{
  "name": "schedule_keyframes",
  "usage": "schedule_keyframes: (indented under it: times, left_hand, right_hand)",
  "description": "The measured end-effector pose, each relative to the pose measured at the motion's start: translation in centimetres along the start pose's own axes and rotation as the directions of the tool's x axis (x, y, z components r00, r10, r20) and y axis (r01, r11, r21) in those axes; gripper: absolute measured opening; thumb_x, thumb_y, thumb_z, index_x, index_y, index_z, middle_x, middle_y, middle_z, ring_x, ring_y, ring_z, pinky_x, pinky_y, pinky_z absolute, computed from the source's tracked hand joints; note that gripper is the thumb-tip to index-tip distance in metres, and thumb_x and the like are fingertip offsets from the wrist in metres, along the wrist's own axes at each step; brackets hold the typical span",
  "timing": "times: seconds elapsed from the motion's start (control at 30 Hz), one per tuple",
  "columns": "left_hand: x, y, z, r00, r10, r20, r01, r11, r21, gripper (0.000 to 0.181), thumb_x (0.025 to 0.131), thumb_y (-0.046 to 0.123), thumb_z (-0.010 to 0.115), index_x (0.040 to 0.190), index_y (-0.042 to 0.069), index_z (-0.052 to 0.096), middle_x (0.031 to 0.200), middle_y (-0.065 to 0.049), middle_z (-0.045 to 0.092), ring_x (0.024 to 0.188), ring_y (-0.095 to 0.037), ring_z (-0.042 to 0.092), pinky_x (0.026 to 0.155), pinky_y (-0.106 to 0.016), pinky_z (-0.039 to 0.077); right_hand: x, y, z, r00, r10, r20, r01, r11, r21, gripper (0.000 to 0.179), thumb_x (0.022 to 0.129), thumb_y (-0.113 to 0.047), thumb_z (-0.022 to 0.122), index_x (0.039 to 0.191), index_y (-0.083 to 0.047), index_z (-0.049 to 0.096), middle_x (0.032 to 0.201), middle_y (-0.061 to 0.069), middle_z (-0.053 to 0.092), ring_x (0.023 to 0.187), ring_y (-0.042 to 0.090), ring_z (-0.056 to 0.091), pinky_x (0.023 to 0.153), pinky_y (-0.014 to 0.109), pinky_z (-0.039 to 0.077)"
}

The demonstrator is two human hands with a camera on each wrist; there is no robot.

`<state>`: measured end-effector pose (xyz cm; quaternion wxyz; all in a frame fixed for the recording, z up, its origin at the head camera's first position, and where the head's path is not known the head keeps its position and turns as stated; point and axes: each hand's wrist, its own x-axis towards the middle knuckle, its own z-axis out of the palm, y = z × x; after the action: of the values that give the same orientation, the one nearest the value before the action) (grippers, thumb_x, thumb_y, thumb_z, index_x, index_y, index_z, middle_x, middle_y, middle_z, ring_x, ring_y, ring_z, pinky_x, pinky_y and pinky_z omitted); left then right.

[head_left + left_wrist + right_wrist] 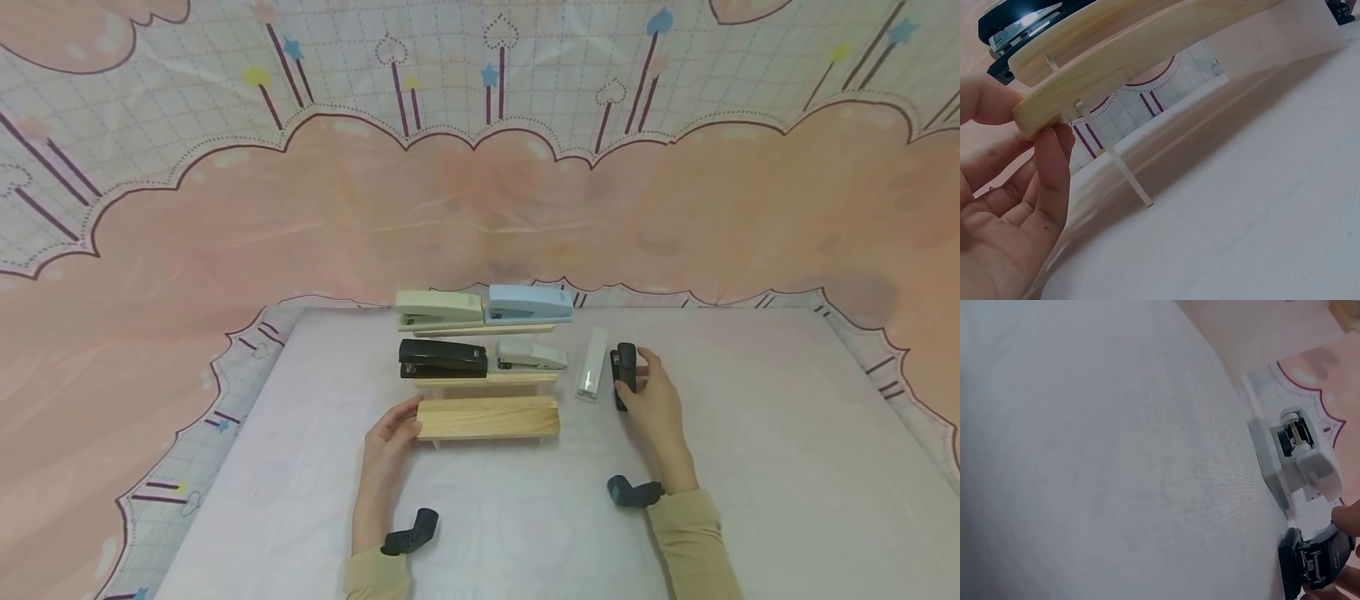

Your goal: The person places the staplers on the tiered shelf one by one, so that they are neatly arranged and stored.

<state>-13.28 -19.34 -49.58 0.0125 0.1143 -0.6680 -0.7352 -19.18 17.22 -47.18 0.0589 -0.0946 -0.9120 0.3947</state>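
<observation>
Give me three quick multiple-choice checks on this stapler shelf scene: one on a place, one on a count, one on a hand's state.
1. Where does the white stapler lie?
A. On the top shelf
B. On the table, between the wooden rack and the small black stapler
C. Under the rack

2. How many staplers sit on the rack's shelves?
A. Two
B. Four
C. Six

3. What is the right hand doing?
A. Gripping the small black stapler
B. Resting flat on the table
C. Holding the rack

Answers:
1. B, since it lies lengthwise on the cloth just right of the rack.
2. B: cream and blue above, black and grey below.
3. A, because its fingers curl round that stapler, while the left hand holds the rack's end.
</observation>
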Motion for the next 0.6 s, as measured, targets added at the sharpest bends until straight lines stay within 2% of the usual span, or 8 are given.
schedule_keyframes:
  times: [0.23, 0.6]
  left_hand:
    - [-0.07, 0.10, -0.01, 1.000, -0.002, 0.002, 0.002, 1.000, -0.002, 0.042, 0.091, 0.002, 0.054, 0.132, -0.003, 0.052, 0.109, 0.011, 0.062, 0.104, -0.004, 0.058, 0.087, -0.017, 0.048]
    - [-0.25, 0.20, -0.04, 1.000, -0.021, 0.016, 0.021, 1.000, 0.008, 0.041, 0.091, 0.002, 0.052, 0.133, 0.001, 0.053, 0.127, -0.003, 0.056, 0.111, -0.006, 0.056, 0.092, -0.015, 0.046]
  right_hand:
    - [0.02, 0.30, 0.19, 1.000, 0.005, -0.014, -0.005, 0.999, -0.035, 0.064, 0.090, -0.018, 0.061, 0.146, -0.004, 0.034, 0.123, 0.026, 0.060, 0.099, 0.037, 0.065, 0.074, 0.043, 0.051]
    - [-0.06, 0.30, 0.12, 0.998, -0.014, -0.056, 0.010, 0.998, -0.069, 0.060, 0.088, -0.016, 0.061, 0.142, -0.001, 0.040, 0.116, 0.026, 0.064, 0.095, 0.037, 0.066, 0.074, 0.044, 0.050]
